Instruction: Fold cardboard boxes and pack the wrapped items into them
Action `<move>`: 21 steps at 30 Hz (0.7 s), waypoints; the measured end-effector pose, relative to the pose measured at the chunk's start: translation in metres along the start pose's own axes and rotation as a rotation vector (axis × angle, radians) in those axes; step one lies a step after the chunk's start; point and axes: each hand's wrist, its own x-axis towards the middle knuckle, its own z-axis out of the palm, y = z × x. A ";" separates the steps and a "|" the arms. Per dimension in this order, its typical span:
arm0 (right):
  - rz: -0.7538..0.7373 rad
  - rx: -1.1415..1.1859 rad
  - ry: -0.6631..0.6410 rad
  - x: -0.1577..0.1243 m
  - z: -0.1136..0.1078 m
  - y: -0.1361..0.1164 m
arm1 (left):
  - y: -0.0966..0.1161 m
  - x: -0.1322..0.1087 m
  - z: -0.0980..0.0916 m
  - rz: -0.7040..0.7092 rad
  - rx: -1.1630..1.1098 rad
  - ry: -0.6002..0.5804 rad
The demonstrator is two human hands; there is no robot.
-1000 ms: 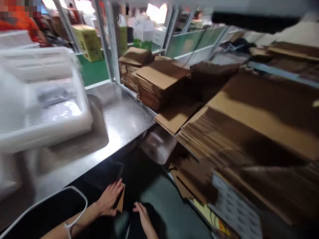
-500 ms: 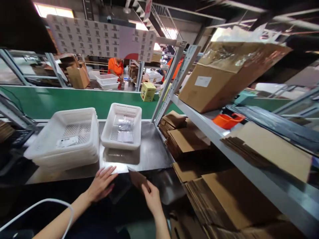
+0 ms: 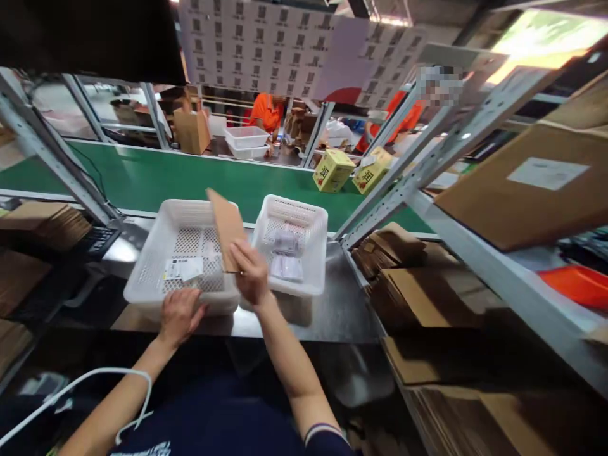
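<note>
My right hand [image 3: 250, 273] grips the lower end of a flat brown piece of cardboard [image 3: 225, 221], tilted above the right side of the left white plastic basket [image 3: 142, 266]. My left hand [image 3: 182, 311] rests at that basket's near rim, fingers stretched over the edge and thumb apart, with nothing held. White labelled papers [image 3: 183, 269] lie on the basket's perforated floor, just beyond my left fingertips. Beside it stands a smaller white basket [image 3: 323, 253] containing clear-wrapped flat packets [image 3: 286, 267].
Both baskets stand on a metal table [image 3: 349, 310]. Behind runs a green conveyor belt [image 3: 237, 180] carrying yellow boxes [image 3: 334, 170]. Stacked flat cartons [image 3: 427, 294] fill the right-hand shelves, below a large carton [image 3: 532, 183]. A person in orange [image 3: 266, 113] is across the belt.
My right hand has raised the cardboard from the table's front edge to above the left basket. My left hand has moved to that basket's near rim. The view has turned left.
</note>
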 end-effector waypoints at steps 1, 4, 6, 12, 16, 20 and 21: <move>0.033 0.007 -0.205 0.002 0.015 -0.002 | 0.003 -0.002 0.001 0.010 0.004 0.036; 0.240 0.052 -0.455 -0.019 0.023 0.021 | 0.000 -0.003 0.000 0.018 -0.014 0.140; 0.463 0.063 -0.329 -0.057 -0.010 0.051 | -0.004 0.000 0.001 0.012 -0.046 0.201; 1.014 -0.237 -0.007 -0.213 -0.203 0.109 | 0.052 0.037 0.009 0.073 -0.258 0.386; 1.169 -0.347 0.039 -0.279 -0.286 0.110 | 0.132 0.086 0.050 0.324 -0.522 0.137; 1.182 -0.472 0.111 -0.269 -0.317 0.141 | 0.192 0.116 0.115 0.515 -0.531 -0.168; 1.182 -0.529 0.139 -0.260 -0.324 0.158 | 0.202 0.119 0.129 0.526 -0.526 -0.216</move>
